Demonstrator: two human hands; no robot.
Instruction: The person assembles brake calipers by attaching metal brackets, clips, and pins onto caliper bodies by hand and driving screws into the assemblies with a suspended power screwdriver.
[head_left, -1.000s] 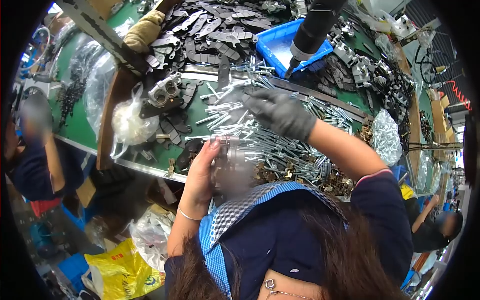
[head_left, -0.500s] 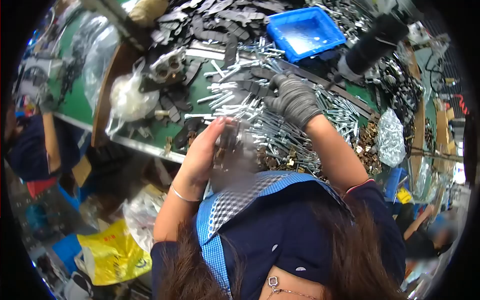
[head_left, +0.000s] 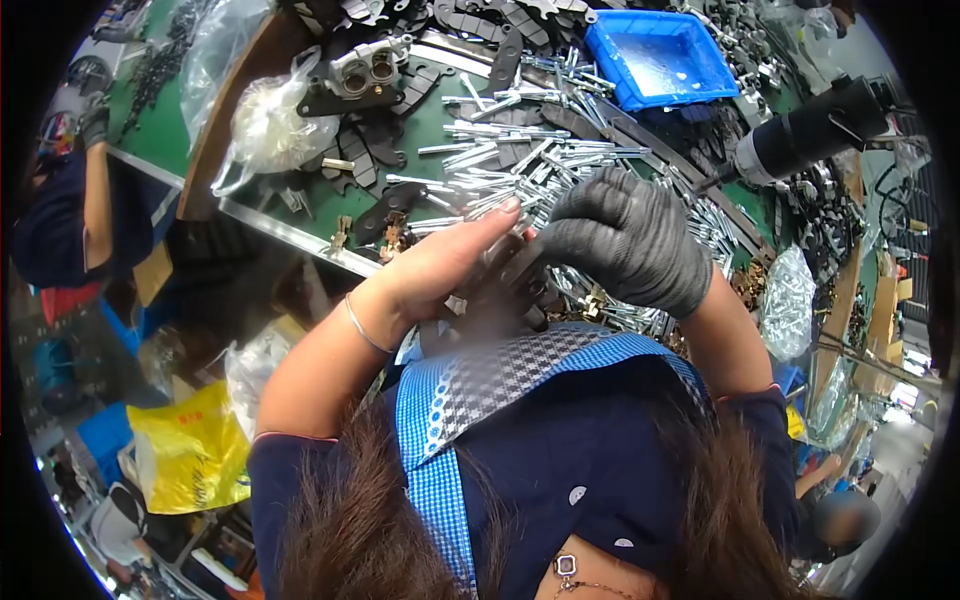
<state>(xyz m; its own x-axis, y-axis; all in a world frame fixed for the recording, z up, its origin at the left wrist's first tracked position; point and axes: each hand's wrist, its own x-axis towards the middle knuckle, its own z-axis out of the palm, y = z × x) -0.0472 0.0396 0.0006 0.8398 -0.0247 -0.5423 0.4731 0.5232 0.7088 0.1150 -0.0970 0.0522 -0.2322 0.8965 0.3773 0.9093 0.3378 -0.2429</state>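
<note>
My bare left hand [head_left: 445, 262], with a bracelet at the wrist, is closed around a dark metal brake caliper [head_left: 490, 300] close to my apron. The caliper is partly blurred, and its far side is hidden by my hand. My right hand [head_left: 635, 240], in a grey knitted glove, has its fingers curled in against the caliper's upper right side. What those fingertips pinch is hidden. Just beyond both hands lies a heap of silver pins [head_left: 500, 155]. Dark brake pads [head_left: 370, 150] lie to the left of the pins.
A blue tray [head_left: 665, 60] stands at the back. At right hangs a black power driver [head_left: 800, 140], its tip pointing toward the pins. Another two-piston caliper [head_left: 365, 75] and a plastic bag [head_left: 275, 130] lie at left. Bagged pins [head_left: 788, 300] are at right. A person [head_left: 70, 220] sits far left.
My right hand has come back from the pin heap to the caliper, its fingers now curled. My left hand has turned inward with the caliper. The view has shifted slightly.
</note>
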